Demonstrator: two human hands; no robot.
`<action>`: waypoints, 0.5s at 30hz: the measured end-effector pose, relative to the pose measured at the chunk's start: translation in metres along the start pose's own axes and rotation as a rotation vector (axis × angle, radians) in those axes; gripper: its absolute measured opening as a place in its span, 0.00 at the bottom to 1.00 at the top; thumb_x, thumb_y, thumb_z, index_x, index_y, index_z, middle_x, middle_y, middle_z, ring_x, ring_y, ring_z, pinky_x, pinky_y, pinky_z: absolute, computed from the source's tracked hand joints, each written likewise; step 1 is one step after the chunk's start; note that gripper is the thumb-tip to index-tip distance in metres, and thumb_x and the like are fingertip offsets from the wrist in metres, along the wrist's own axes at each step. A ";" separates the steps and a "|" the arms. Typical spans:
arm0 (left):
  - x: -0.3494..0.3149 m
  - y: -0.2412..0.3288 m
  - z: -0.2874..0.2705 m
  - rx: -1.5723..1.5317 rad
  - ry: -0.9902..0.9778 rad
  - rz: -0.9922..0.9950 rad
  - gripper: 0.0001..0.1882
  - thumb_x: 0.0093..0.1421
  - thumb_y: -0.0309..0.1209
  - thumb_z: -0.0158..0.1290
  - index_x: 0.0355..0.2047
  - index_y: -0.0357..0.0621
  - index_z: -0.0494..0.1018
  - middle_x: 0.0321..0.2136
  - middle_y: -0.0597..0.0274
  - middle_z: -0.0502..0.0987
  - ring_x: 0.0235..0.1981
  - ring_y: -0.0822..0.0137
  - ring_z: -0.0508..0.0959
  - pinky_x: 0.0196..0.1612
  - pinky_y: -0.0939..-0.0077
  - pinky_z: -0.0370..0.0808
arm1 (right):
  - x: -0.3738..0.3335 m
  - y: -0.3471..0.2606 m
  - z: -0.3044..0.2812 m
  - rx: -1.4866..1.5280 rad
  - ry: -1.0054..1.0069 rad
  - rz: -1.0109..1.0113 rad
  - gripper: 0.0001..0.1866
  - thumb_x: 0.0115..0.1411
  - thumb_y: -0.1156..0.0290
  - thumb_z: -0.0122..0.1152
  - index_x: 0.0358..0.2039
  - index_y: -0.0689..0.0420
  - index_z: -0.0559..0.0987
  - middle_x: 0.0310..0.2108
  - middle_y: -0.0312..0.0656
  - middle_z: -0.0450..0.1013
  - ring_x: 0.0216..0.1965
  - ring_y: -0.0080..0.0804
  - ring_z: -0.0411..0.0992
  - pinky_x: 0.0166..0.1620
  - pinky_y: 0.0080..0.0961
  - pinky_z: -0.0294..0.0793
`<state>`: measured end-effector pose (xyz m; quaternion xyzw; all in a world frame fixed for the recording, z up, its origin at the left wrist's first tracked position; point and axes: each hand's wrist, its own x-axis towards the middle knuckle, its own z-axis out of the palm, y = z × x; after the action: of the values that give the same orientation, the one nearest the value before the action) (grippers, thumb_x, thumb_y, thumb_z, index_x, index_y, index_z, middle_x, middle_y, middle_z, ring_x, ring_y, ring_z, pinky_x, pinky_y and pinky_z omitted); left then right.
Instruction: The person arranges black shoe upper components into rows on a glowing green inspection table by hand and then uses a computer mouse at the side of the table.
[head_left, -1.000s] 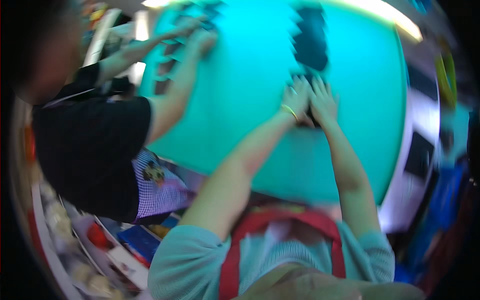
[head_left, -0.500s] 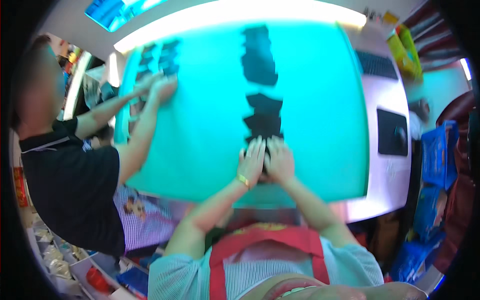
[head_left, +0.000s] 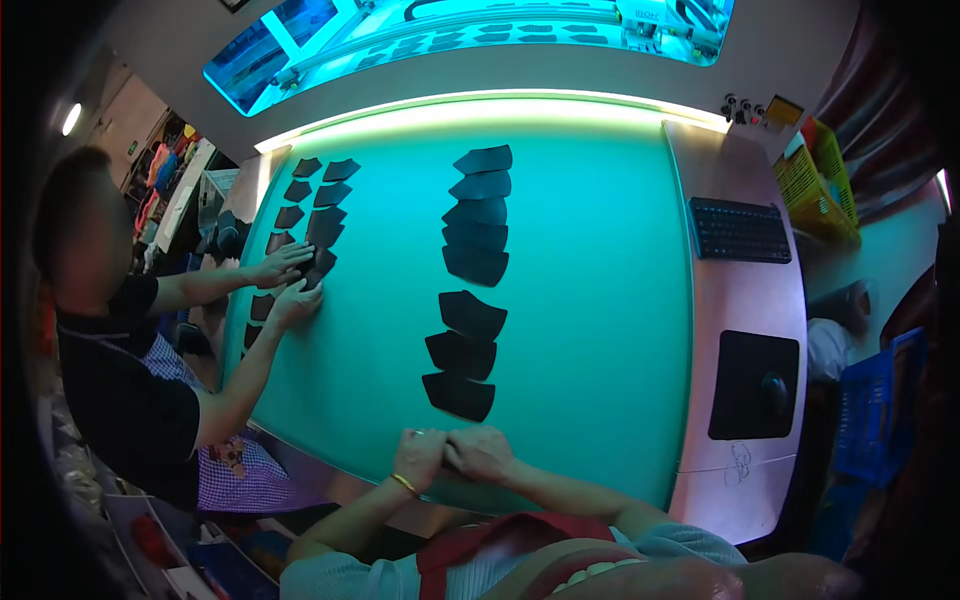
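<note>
Down the middle of the green work table (head_left: 590,330) runs a column of flat black cut pieces with pointed edges. Three of them form the nearer group, the closest being a black piece (head_left: 458,397); a farther group overlaps, with another black piece (head_left: 475,265) at its near end. Just short of the nearest piece, at the table's front edge, are my left hand (head_left: 418,457) and my right hand (head_left: 480,455). They touch each other, fingers curled in. Whatever they may hold is hidden. Neither hand touches the column.
At the left, a co-worker's hands (head_left: 290,285) press on black pieces laid in two columns. A keyboard (head_left: 740,230) and a mouse (head_left: 773,390) on a black pad (head_left: 740,365) occupy the right side shelf. Behind the table, a machine with a lit window (head_left: 480,45) rises.
My hands lay flat on the near pieces; they have drawn back to the front edge and curled closed, uncovering those pieces. The view has tilted up, showing more of the machine.
</note>
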<state>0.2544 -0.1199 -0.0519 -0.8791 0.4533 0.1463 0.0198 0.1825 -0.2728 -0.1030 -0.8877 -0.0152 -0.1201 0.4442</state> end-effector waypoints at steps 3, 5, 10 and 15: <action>0.105 0.043 -0.016 -0.153 0.257 0.147 0.14 0.53 0.34 0.56 0.38 0.47 0.69 0.34 0.57 0.72 0.42 0.56 0.74 0.47 0.59 0.68 | 0.024 0.069 -0.077 -0.238 0.187 -0.066 0.09 0.52 0.61 0.62 0.21 0.49 0.75 0.20 0.43 0.69 0.24 0.44 0.70 0.29 0.44 0.66; 0.203 0.038 -0.008 -0.047 0.327 0.177 0.17 0.52 0.32 0.56 0.43 0.44 0.69 0.37 0.54 0.72 0.43 0.51 0.73 0.45 0.57 0.70 | 0.082 0.122 -0.131 -0.435 0.371 -0.127 0.08 0.48 0.64 0.63 0.19 0.50 0.74 0.20 0.43 0.69 0.24 0.44 0.70 0.29 0.45 0.66; 0.434 0.021 -0.087 -0.244 0.443 0.248 0.29 0.37 0.43 0.73 0.34 0.47 0.69 0.32 0.54 0.75 0.39 0.48 0.76 0.40 0.54 0.73 | 0.230 0.242 -0.226 -0.696 0.445 -0.015 0.16 0.63 0.54 0.55 0.27 0.53 0.76 0.29 0.42 0.74 0.36 0.43 0.73 0.34 0.40 0.74; 0.554 -0.059 -0.106 -0.003 0.372 0.010 0.45 0.37 0.56 0.71 0.50 0.44 0.67 0.51 0.47 0.73 0.56 0.46 0.72 0.57 0.54 0.70 | 0.360 0.268 -0.235 -0.917 0.193 0.123 0.16 0.66 0.54 0.50 0.39 0.52 0.78 0.42 0.42 0.76 0.48 0.44 0.73 0.46 0.40 0.76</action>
<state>0.6293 -0.5408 -0.1090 -0.8887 0.4533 -0.0182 -0.0662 0.5210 -0.6498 -0.0966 -0.9764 0.1335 -0.1696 0.0118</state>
